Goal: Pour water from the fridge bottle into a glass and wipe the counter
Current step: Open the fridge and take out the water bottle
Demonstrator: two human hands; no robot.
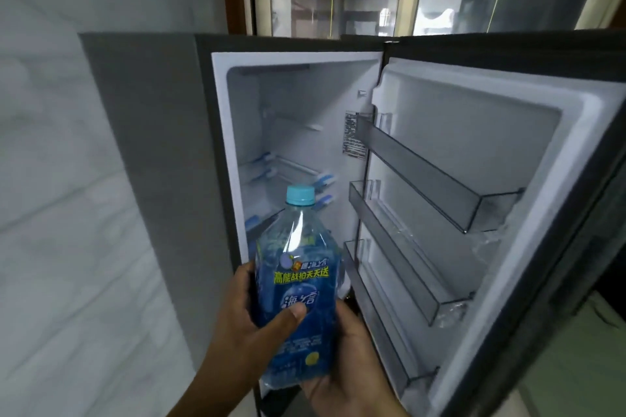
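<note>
- A single wide-angle view, worn on the person's head.
- It faces forward and a little down into the open fridge (305, 118), close up; the fridge door (474, 152) fills the right side.
- The left hand (244, 325) and right hand (352, 369), holding the bottle (298, 267), enter at the bottom edge, nearest the lens.
</note>
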